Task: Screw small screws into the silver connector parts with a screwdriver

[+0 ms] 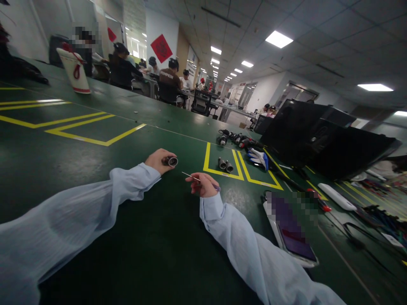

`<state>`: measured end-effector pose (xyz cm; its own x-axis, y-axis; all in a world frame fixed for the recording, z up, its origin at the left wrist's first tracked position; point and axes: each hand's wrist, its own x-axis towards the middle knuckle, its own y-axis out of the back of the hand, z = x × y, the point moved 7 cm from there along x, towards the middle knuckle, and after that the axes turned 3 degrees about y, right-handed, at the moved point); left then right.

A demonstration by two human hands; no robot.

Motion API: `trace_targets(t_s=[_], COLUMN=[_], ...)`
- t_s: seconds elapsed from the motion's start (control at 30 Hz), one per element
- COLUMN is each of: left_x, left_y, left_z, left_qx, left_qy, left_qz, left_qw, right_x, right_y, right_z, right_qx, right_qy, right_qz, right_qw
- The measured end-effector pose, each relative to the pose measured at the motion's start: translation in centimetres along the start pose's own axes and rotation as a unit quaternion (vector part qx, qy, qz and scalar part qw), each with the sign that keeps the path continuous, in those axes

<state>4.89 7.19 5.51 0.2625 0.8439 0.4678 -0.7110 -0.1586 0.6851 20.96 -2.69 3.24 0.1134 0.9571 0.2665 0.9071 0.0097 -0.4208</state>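
My left hand (158, 160) rests on the green table (95, 169), fingers wrapped round a small dark cylindrical part (171, 161) with a silver rim facing right. My right hand (203, 184) lies a short way to the right, pinched on a thin metal rod (190, 176) that points left toward the part; a purple end sticks out behind the fingers. The rod's tip and the part are apart. Both arms wear pale blue sleeves.
Two similar cylinders (225, 164) stand inside a yellow-taped box, more parts (233, 138) and a blue-white glove (259, 157) beyond. Black cases (321, 140) stand at right, a phone (291, 231) near my right arm. A white cup (75, 70) and seated people are at the far end.
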Motion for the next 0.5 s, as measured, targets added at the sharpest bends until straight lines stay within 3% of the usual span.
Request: trace_targets(t_s=[0.2,0.37,0.5], left_x=[-1.2,-2.0,-2.5], left_y=[-0.9,-2.1,-2.6], left_z=[2.7,3.0,4.0], left_qx=[0.004,-0.126,-0.09], left_qy=[-0.13,-0.107,-0.125], left_qz=[-0.072,-0.132,-0.145], left_qw=[0.989,0.977,0.977], right_x=[-0.4,-1.0,-1.2], right_y=[-0.5,-1.2,-1.5], right_z=[-0.3,-0.3,-0.3], right_qx=[-0.056,-0.122,-0.185], right_qy=[0.026,0.056,0.077], right_qz=[-0.011,-0.002,-0.006], right_qw=[0.998,0.991,0.98])
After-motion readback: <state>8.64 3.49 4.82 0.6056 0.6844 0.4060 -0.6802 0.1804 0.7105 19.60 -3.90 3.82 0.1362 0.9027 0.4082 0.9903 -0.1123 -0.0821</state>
